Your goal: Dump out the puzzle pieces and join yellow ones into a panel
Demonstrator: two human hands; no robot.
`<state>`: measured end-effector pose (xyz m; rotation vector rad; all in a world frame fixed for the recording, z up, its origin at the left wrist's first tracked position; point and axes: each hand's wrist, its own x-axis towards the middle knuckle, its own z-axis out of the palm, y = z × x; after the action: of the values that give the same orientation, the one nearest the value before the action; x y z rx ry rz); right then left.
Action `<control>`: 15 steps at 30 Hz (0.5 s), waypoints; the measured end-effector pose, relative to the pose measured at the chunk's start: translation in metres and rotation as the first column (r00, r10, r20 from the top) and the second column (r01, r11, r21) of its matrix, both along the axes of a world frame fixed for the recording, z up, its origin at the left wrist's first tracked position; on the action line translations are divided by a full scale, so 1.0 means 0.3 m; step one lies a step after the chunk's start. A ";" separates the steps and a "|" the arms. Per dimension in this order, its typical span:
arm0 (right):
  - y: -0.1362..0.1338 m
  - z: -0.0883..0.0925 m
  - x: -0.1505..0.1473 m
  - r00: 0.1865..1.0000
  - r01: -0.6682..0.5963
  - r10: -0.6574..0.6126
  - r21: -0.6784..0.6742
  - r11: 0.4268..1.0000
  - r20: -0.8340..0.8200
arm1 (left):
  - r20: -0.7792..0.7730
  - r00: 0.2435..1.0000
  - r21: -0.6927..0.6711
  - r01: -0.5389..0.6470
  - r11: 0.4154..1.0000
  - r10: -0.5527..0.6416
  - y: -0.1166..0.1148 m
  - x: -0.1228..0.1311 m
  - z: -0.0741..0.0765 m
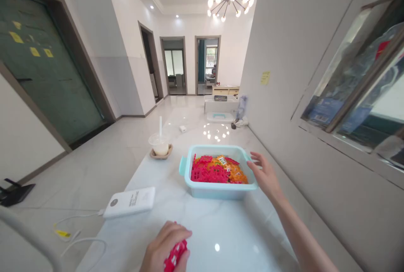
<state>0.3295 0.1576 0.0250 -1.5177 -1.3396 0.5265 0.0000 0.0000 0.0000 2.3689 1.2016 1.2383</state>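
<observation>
Left hand: clamped with thumb and bent fingers on a red plastic piece, above the near part of the white table.
Red plastic piece: partly covered by the fingers; long axis slanting from lower left to upper right, upper end pointing roughly toward the blue tub.
Right hand: at the right end of the tub, with fingers slightly bent and a gap left before the thumb; cannot tell whether gripping the rim or only touching.
Blue tub: upright on the table, long axis running left to right; left handle pointing outward to the left.
Inside the tub: red pieces mostly at left and front, orange pieces more to the right, a white grid piece on top.
Power bank: flat, nearer than the tub and to its left; marked with a round dark sign and printed text, too small to read; joined at the left end to a white cable with a yellow tag.
Drink cup: upright in a brown holder, left of the tub.
Wall note: yellow, on the right wall, writing not readable.
</observation>
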 end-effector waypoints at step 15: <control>-0.021 -0.021 0.013 0.660 -0.049 -0.044 -0.101 0.994 -0.750 | 0.181 0.967 -0.066 -0.172 0.983 0.181 0.612 0.194 0.231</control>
<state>0.3333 0.1512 0.0186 -1.1556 -0.6493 1.1111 0.0582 0.1835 0.0694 2.0944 1.3880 1.4303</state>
